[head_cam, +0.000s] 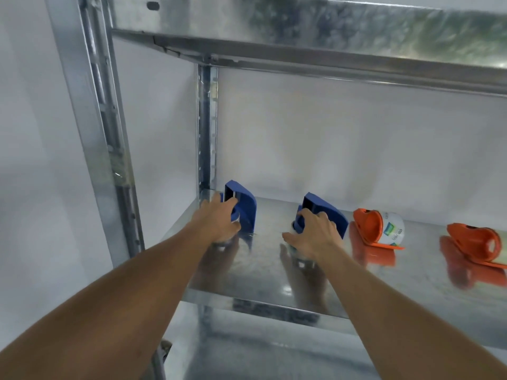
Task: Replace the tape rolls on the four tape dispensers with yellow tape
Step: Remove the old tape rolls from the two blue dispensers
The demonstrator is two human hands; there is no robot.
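Two blue tape dispensers stand on a shiny metal shelf [263, 275]. My left hand [219, 219] is wrapped around the left blue dispenser [245, 204], near the rear corner post. My right hand [315, 233] grips the right blue dispenser [326, 208], covering its lower front. To the right lie two orange dispensers: the nearer orange dispenser [369, 224] carries a white roll with a printed label [393, 227], and the far orange dispenser [474, 238] sits close to the frame's right edge. No yellow tape is in view.
The galvanized rack has an upper shelf [301, 28] overhead, a front left upright [104, 138] and a rear corner post [207, 127]. A white wall lies behind. A lower shelf level [247, 352] shows below the front lip.
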